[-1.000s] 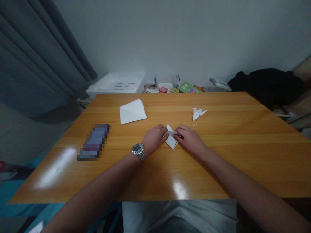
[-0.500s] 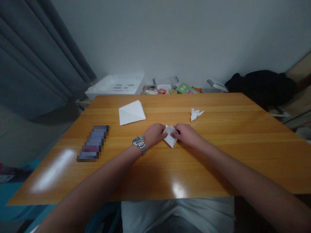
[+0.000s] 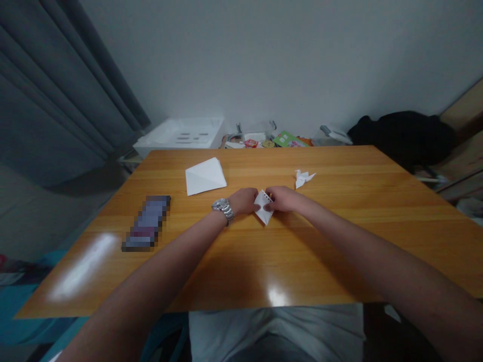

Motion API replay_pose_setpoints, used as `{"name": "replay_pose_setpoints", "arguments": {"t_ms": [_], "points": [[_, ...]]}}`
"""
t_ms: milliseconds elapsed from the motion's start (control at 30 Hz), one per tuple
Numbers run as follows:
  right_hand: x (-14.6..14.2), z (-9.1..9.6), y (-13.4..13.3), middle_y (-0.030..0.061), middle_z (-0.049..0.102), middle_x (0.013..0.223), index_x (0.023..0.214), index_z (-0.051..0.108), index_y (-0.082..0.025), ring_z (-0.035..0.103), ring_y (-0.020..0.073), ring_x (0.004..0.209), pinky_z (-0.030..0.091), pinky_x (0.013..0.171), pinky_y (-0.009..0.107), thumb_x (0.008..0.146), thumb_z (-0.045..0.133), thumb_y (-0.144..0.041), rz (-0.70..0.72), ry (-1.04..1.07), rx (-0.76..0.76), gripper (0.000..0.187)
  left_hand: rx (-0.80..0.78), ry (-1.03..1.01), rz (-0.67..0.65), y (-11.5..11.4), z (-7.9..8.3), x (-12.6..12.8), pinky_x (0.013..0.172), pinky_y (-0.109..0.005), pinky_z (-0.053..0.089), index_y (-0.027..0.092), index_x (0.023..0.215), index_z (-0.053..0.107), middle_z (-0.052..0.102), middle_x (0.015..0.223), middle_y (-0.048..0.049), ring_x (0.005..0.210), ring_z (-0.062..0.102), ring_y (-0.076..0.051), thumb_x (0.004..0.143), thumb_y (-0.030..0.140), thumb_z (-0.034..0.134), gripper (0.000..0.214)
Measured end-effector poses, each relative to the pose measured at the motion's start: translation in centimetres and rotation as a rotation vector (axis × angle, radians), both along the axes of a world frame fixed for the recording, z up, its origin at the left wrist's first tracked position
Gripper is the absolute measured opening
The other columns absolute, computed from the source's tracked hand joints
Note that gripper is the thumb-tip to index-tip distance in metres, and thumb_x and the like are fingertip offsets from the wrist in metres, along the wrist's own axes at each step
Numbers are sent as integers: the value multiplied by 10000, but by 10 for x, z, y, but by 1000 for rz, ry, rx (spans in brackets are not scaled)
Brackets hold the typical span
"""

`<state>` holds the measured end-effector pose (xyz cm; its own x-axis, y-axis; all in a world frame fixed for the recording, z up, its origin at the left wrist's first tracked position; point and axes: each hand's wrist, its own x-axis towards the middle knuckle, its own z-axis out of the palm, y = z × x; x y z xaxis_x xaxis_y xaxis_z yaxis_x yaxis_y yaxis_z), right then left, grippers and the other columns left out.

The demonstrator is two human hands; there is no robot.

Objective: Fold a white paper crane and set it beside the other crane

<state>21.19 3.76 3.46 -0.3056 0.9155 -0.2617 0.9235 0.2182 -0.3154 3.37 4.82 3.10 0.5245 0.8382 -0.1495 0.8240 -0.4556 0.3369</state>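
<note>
A small folded white paper [image 3: 263,210] with a perforated edge lies at the middle of the wooden table [image 3: 339,236]. My left hand [image 3: 244,201], with a metal watch on its wrist, pinches the paper's left side. My right hand [image 3: 283,198] pinches its right side with closed fingers. A finished white paper crane [image 3: 304,177] stands just beyond my right hand. A larger folded white sheet [image 3: 205,176] lies farther left.
A blurred dark rectangular object [image 3: 147,230] lies on the table's left part. Behind the table are a white plastic bin [image 3: 181,134], small colourful items [image 3: 271,141] and dark clothing [image 3: 403,134]. A grey curtain [image 3: 56,90] hangs at the left.
Both hands have drawn closer together on the small paper, and its flap has been folded in, leaving it narrower. The view has shifted slightly.
</note>
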Motion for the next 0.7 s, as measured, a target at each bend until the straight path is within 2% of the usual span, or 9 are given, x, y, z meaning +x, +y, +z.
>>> {"name": "replay_pose_setpoints", "arguments": {"t_ms": [67,200,267,367,500,700], "points": [[-1,3,9,99,758,1060,1081,681,-187,708,239,886,464,679,275,776,766,-272,-14,-15,-81,328,8,2,13,4,1,1,687,-268,470,153,982,685,732,947,-85,825,679,-204,863,313,641,204],[-6,11,23,59,754,780,935,721,-159,694,183,628,495,614,269,796,754,-284,-9,-48,-307,190,52,-22,19,11,-1,3,737,-271,482,152,1107,660,727,1012,-89,883,673,-201,881,261,608,256],[-9,15,28,49,729,707,879,722,-134,670,159,577,508,605,262,821,736,-285,-10,-63,-391,163,57,-37,-10,16,-3,4,752,-257,484,160,1133,663,722,1049,-85,905,672,-192,864,239,634,282],[-13,21,31,39,711,682,903,720,-117,659,146,557,527,606,261,825,740,-284,-22,-86,-467,186,52,-44,-53,23,-7,5,753,-238,487,176,1162,675,715,1067,-76,909,673,-181,844,236,663,324],[-19,27,30,45,701,665,876,729,-111,671,161,576,542,614,272,813,744,-281,-16,-135,-473,182,40,-12,-74,29,-7,7,750,-233,493,180,1143,697,711,1059,-72,901,676,-182,819,252,689,331],[-27,37,13,81,713,659,821,747,-118,699,218,642,525,612,295,793,734,-273,30,-222,-344,157,59,75,-28,23,1,5,733,-278,494,112,1019,723,688,1051,-149,895,676,-236,814,359,707,322]]}}
